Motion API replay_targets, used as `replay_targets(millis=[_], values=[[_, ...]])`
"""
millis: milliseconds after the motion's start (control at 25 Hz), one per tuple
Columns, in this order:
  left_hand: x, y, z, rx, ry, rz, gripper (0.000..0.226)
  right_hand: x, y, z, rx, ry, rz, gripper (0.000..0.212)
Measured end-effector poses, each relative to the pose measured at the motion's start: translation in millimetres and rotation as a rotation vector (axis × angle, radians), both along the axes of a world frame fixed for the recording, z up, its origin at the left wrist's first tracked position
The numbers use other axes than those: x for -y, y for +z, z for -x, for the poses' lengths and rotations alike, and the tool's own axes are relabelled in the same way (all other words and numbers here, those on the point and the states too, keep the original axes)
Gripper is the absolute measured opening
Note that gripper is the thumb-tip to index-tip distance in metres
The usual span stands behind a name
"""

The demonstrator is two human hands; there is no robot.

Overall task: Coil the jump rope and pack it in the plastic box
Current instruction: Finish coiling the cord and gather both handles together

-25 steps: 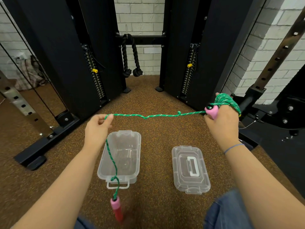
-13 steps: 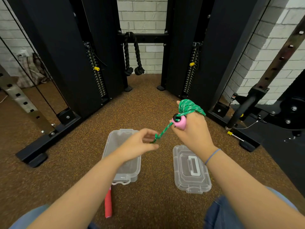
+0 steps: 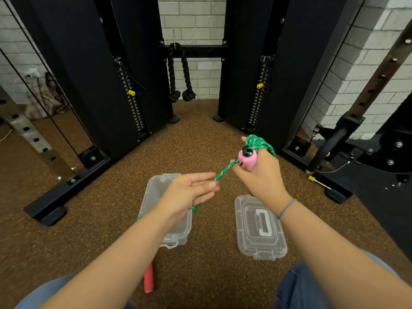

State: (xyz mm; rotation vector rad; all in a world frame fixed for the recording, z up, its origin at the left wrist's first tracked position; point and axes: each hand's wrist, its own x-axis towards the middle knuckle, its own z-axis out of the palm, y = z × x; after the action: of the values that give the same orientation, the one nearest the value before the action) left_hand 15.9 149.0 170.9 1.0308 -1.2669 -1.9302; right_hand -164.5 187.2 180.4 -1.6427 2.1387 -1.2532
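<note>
Now the left hand [image 3: 191, 192] sits much where it was half a second ago, though its fingers have loosened: it lies palm-up and nearly flat, with the green rope [image 3: 225, 171] running across the fingertips rather than pinched between them. A second ago that hand was far out to the left with the rope stretched taut between both hands; that span has shrunk to a short slant. The right hand [image 3: 260, 175] has barely shifted. It is closed round one pink handle [image 3: 247, 160], with the coil [image 3: 258, 142] wound about its fingers.

The box [image 3: 182, 226] stands open on the floor beneath the left forearm, which covers most of it, so I cannot see what lies inside. The lid [image 3: 260, 228] lies flat just right of it, apart from it. Below the left wrist the rope shows only in scraps before the arm hides it. The other handle [image 3: 148, 278] lies on the floor near the box's front, its upper end behind the forearm.
</note>
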Motion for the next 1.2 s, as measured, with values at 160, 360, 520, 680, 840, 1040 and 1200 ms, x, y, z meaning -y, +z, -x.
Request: replay_targets(millis=[160,360,520,680,840,1040,1200], values=[[8.5,9.6,-11.4,0.009,-0.102,-0.019,0.034,-1.7,4.3,1.6,0.210,0.001,-0.046,0.032],[7.0,23.7,-22.6,0.382,-0.592,0.326,0.029,4.0,3.9,16.1,0.496,-0.031,-0.014,0.036],[7.3,34.0,-31.0,0.232,-0.621,0.117,0.030,3.2,5.8,35.7,0.825,-0.154,0.089,0.027],[21.0,36.5,-44.7,0.235,-0.573,0.148,0.030,4.7,5.7,44.0,0.903,-0.172,0.122,0.027],[32.1,37.6,-60.1,0.303,-0.499,0.166,0.058,10.6,-3.6,58.9,1.076,-0.299,0.155,0.023],[39.3,39.1,-71.8,0.435,-0.486,0.123,0.076,16.7,-21.6,81.4,1.215,-0.455,0.081,0.019],[42.6,55.2,-93.5,0.516,-0.695,0.105,0.061,21.2,-28.2,87.7,1.254,-0.480,0.073,0.017]])
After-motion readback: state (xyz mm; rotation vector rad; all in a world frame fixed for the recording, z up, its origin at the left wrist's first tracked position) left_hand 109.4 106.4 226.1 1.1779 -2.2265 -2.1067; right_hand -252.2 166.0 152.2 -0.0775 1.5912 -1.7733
